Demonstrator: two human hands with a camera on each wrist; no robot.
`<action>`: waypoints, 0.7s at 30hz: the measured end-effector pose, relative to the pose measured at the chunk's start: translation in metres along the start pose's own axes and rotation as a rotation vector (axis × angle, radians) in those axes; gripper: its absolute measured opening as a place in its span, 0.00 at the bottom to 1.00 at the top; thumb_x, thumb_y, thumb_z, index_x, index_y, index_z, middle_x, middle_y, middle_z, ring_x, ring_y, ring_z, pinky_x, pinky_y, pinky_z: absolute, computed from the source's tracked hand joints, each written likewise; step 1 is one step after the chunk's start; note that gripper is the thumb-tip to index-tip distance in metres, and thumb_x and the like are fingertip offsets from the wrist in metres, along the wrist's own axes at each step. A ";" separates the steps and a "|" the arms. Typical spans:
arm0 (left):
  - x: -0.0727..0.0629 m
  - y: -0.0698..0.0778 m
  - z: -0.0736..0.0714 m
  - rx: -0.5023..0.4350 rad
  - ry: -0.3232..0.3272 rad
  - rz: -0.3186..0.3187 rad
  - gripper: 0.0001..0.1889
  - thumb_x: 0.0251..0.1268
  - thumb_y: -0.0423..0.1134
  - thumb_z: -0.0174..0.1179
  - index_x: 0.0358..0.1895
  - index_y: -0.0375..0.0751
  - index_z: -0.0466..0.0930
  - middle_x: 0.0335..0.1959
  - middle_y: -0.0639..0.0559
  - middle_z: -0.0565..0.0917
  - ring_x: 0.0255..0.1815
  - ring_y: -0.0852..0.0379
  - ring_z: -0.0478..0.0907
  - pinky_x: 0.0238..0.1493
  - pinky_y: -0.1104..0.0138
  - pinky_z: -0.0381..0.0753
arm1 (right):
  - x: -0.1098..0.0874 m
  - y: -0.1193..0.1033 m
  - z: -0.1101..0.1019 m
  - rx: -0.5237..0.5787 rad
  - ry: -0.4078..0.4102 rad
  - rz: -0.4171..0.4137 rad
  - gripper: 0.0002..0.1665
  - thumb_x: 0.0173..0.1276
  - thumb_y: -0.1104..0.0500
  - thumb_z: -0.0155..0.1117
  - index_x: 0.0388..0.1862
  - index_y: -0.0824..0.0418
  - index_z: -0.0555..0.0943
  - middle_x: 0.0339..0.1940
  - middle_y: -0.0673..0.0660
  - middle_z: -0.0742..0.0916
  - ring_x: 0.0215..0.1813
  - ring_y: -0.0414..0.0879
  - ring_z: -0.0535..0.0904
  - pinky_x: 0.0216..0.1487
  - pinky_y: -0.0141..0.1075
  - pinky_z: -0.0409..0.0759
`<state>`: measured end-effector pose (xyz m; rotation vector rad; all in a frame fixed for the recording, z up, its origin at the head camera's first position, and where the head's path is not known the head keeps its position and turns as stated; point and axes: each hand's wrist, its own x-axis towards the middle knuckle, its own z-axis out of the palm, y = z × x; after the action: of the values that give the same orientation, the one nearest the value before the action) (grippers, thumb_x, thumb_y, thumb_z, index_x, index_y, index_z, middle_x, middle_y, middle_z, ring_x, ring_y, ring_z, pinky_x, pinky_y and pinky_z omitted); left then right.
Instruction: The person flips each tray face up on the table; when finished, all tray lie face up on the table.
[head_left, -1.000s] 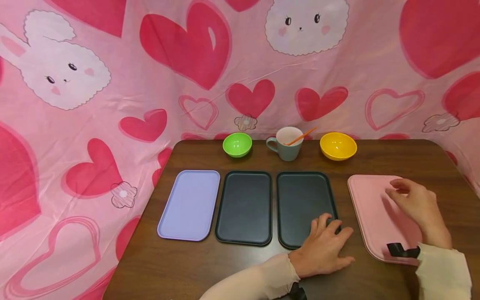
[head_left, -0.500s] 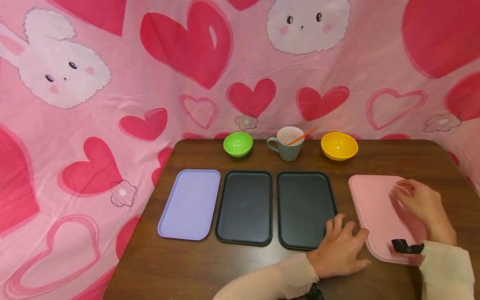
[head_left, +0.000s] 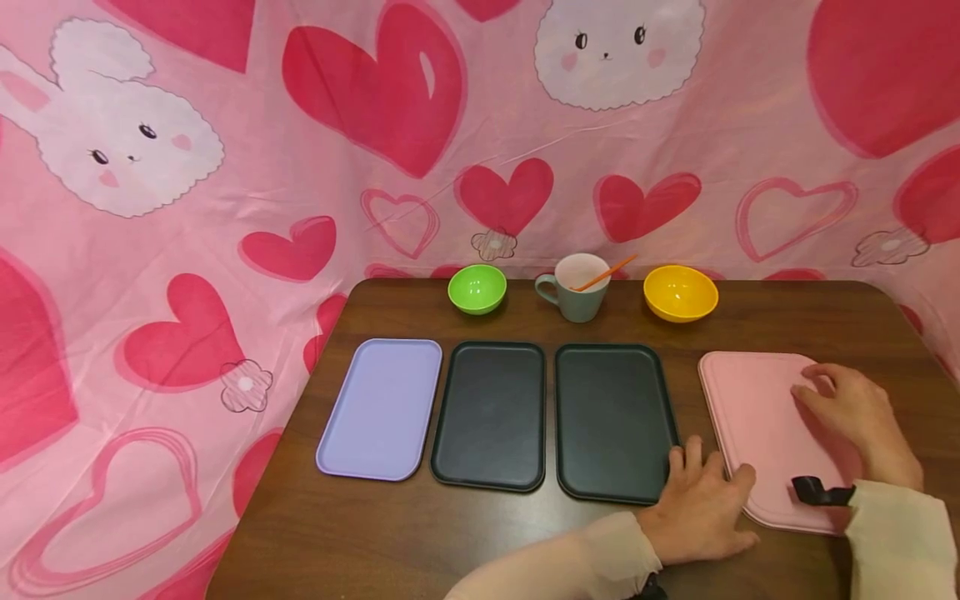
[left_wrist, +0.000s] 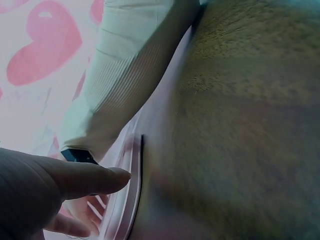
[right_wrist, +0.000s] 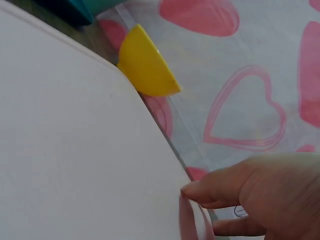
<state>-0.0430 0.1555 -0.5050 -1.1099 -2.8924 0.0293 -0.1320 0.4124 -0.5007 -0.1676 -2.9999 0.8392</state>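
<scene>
A pink tray (head_left: 765, 450) lies at the right of the table; its right side is partly hidden by my right hand (head_left: 862, 417). That hand hovers at the tray's far right edge, thumb and fingers curved and apart. In the right wrist view the thumb lies at the tray's rim and another finger just outside it. My left hand (head_left: 697, 508), fingers spread, is at the near left side of the pink tray, its fingertips close to the right dark tray (head_left: 615, 425). In the left wrist view the left thumb (left_wrist: 100, 180) points toward the pink tray's rim.
Left of the right dark tray lie another dark tray (head_left: 491, 417) and a lilac tray (head_left: 382, 408). Behind stand a green bowl (head_left: 477, 290), a mug (head_left: 577, 300) with an orange stick (head_left: 611, 272), and a yellow bowl (head_left: 680, 294). A heart-patterned cloth hangs behind the table.
My left hand has moved right, from the right dark tray's near corner to the pink tray's side. My right hand has shifted slightly right. The trays have stayed put.
</scene>
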 end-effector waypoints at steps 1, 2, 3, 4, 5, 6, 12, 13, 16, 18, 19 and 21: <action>0.001 0.002 0.001 0.002 -0.005 -0.004 0.29 0.48 0.74 0.66 0.49 0.68 0.69 0.41 0.66 0.75 0.56 0.57 0.61 0.51 0.63 0.56 | 0.000 0.002 0.000 -0.002 -0.008 -0.006 0.31 0.76 0.50 0.55 0.60 0.77 0.69 0.59 0.87 0.70 0.58 0.81 0.64 0.57 0.74 0.61; 0.002 0.003 0.001 0.006 -0.009 -0.007 0.29 0.47 0.74 0.66 0.49 0.68 0.68 0.41 0.65 0.75 0.56 0.57 0.61 0.51 0.63 0.55 | 0.001 0.003 0.000 -0.001 -0.009 -0.013 0.30 0.76 0.50 0.55 0.60 0.77 0.69 0.59 0.87 0.69 0.58 0.81 0.64 0.57 0.74 0.61; 0.003 0.005 0.002 0.010 -0.010 -0.010 0.30 0.47 0.74 0.66 0.49 0.68 0.68 0.41 0.65 0.75 0.56 0.57 0.61 0.51 0.63 0.56 | 0.001 0.005 0.001 0.002 -0.008 -0.023 0.30 0.76 0.50 0.55 0.60 0.77 0.69 0.59 0.87 0.70 0.58 0.81 0.64 0.56 0.74 0.61; 0.004 0.006 0.002 0.022 -0.007 -0.012 0.31 0.46 0.75 0.66 0.49 0.68 0.68 0.42 0.64 0.76 0.56 0.57 0.62 0.51 0.63 0.57 | 0.002 0.007 0.001 0.006 -0.010 -0.030 0.30 0.76 0.50 0.55 0.60 0.77 0.68 0.59 0.86 0.70 0.58 0.81 0.64 0.56 0.74 0.62; 0.004 0.008 0.003 0.035 -0.002 -0.016 0.31 0.45 0.75 0.67 0.49 0.68 0.68 0.43 0.63 0.76 0.57 0.56 0.63 0.52 0.62 0.57 | 0.002 0.008 0.002 0.009 -0.008 -0.043 0.30 0.76 0.50 0.55 0.59 0.77 0.68 0.58 0.86 0.70 0.57 0.81 0.65 0.56 0.73 0.62; 0.005 0.010 0.003 0.048 -0.001 -0.020 0.33 0.44 0.76 0.67 0.50 0.68 0.68 0.46 0.62 0.77 0.58 0.55 0.63 0.53 0.62 0.58 | 0.003 0.009 0.003 0.010 -0.005 -0.054 0.30 0.76 0.51 0.56 0.59 0.76 0.68 0.56 0.86 0.71 0.56 0.81 0.66 0.54 0.73 0.63; 0.009 0.021 0.005 0.119 -0.016 -0.070 0.39 0.41 0.79 0.65 0.57 0.69 0.65 0.63 0.52 0.75 0.70 0.49 0.63 0.64 0.56 0.62 | 0.006 0.014 0.005 0.039 -0.030 -0.058 0.33 0.76 0.48 0.53 0.63 0.75 0.65 0.57 0.86 0.70 0.56 0.82 0.64 0.53 0.75 0.58; 0.009 0.022 0.006 0.129 -0.012 -0.078 0.40 0.41 0.80 0.64 0.57 0.69 0.66 0.63 0.51 0.75 0.71 0.49 0.64 0.65 0.56 0.62 | 0.006 0.014 0.006 0.045 -0.033 -0.057 0.34 0.77 0.47 0.53 0.64 0.75 0.64 0.59 0.86 0.69 0.57 0.83 0.62 0.54 0.77 0.56; 0.011 0.024 0.007 0.152 -0.015 -0.103 0.42 0.41 0.82 0.62 0.60 0.69 0.65 0.65 0.51 0.74 0.71 0.49 0.63 0.66 0.55 0.62 | 0.007 0.013 0.008 0.056 -0.036 -0.059 0.33 0.78 0.47 0.51 0.64 0.75 0.63 0.61 0.87 0.66 0.60 0.85 0.58 0.56 0.81 0.49; 0.013 0.025 0.008 0.160 -0.020 -0.115 0.43 0.41 0.82 0.60 0.63 0.69 0.64 0.65 0.51 0.74 0.72 0.48 0.63 0.66 0.55 0.61 | 0.007 0.013 0.009 0.059 -0.030 -0.067 0.32 0.78 0.49 0.51 0.64 0.75 0.63 0.60 0.87 0.66 0.59 0.86 0.56 0.55 0.82 0.47; 0.013 0.026 0.007 0.161 -0.030 -0.125 0.44 0.42 0.83 0.60 0.64 0.69 0.64 0.66 0.51 0.74 0.72 0.48 0.63 0.67 0.55 0.60 | 0.007 0.013 0.010 0.055 -0.027 -0.069 0.31 0.78 0.49 0.51 0.63 0.75 0.63 0.60 0.87 0.67 0.59 0.86 0.56 0.55 0.82 0.47; 0.015 0.029 0.007 0.160 -0.053 -0.143 0.46 0.42 0.83 0.59 0.66 0.70 0.62 0.67 0.51 0.74 0.73 0.49 0.61 0.68 0.56 0.59 | 0.007 0.012 0.010 0.048 -0.026 -0.072 0.30 0.78 0.50 0.51 0.62 0.75 0.63 0.59 0.87 0.67 0.58 0.87 0.56 0.53 0.82 0.48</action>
<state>-0.0356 0.1872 -0.5128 -0.8884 -2.9450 0.2844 -0.1380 0.4186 -0.5153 -0.0475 -2.9856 0.9122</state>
